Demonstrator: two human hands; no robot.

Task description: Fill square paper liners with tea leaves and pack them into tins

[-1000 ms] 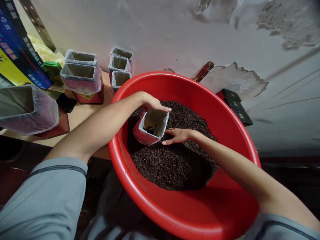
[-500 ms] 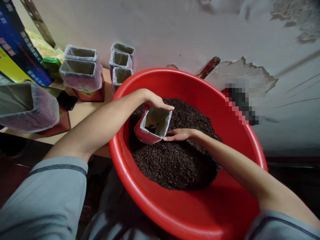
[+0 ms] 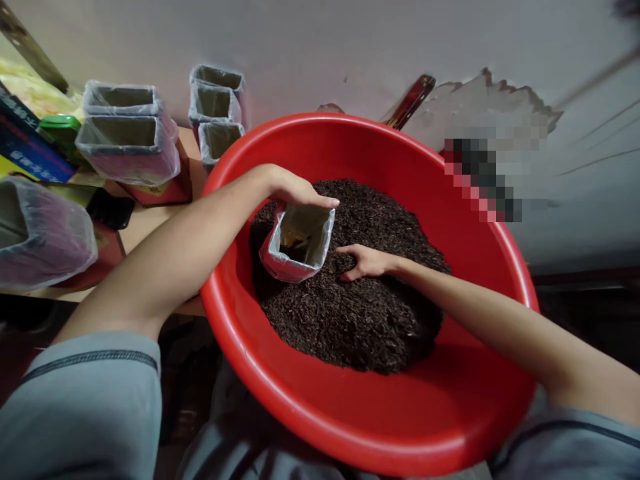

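Observation:
My left hand (image 3: 297,189) grips a red tin (image 3: 285,265) by its far rim, thumb stretched along the edge. A clear plastic bag lines this tin and folds over its mouth, which tilts toward me; some dark stuff shows inside. Below it lies a heap of dark, dry tea leaves (image 3: 345,327) in a big red plastic basin (image 3: 400,420). My right hand (image 3: 370,261) rests at the surface of the leaves, just right of the tin, with thumb and fingers apart. Its fingertips are partly sunk in the leaves.
Several bag-lined tins stand on a wooden table (image 3: 145,223) at the left, among them a pink-red tin (image 3: 127,157) and a nearer lined tin (image 3: 55,233). A black phone-like object (image 3: 111,208) and a green box (image 3: 60,133) lie between them. A peeling wall (image 3: 320,53) rises behind the basin.
My right hand has moved away from the tin's lower corner, rightward into the leaves, and its thumb has spread. The left hand still holds the tin. The whole view has shifted slightly.

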